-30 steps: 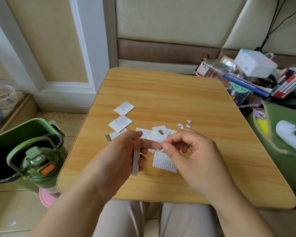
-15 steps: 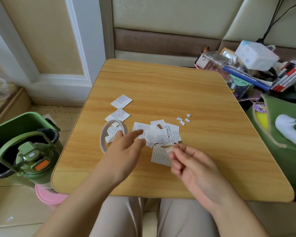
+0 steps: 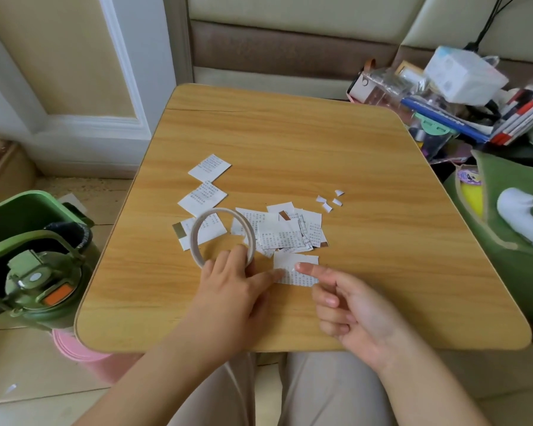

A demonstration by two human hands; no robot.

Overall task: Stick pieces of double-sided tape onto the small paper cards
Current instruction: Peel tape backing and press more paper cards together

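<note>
A thin white ring of double-sided tape, the tape roll (image 3: 197, 232), stands tilted on the wooden table (image 3: 290, 142). My left hand (image 3: 234, 287) grips its near edge with fingers hooked through it, and the thumb reaches right to the nearest paper card (image 3: 290, 260). The outstretched index finger of my right hand (image 3: 351, 312) presses on that card's top; its other fingers are curled and hold nothing. Behind lies a pile of several printed cards (image 3: 283, 233), some with brown tape strips. Two single cards (image 3: 210, 167) (image 3: 202, 198) lie further left, and a third (image 3: 206, 232) shows through the ring.
Small white paper scraps (image 3: 330, 201) lie right of the pile. A green bin (image 3: 19, 213) with a green bottle (image 3: 37, 281) stands on the floor at left. Cluttered boxes and pens (image 3: 462, 96) and a green bag (image 3: 511, 216) crowd the right side.
My right hand has come forward from pinching a tape piece to pressing its index finger on the near card. My left hand set the roll down beside it, thumb now on the card.
</note>
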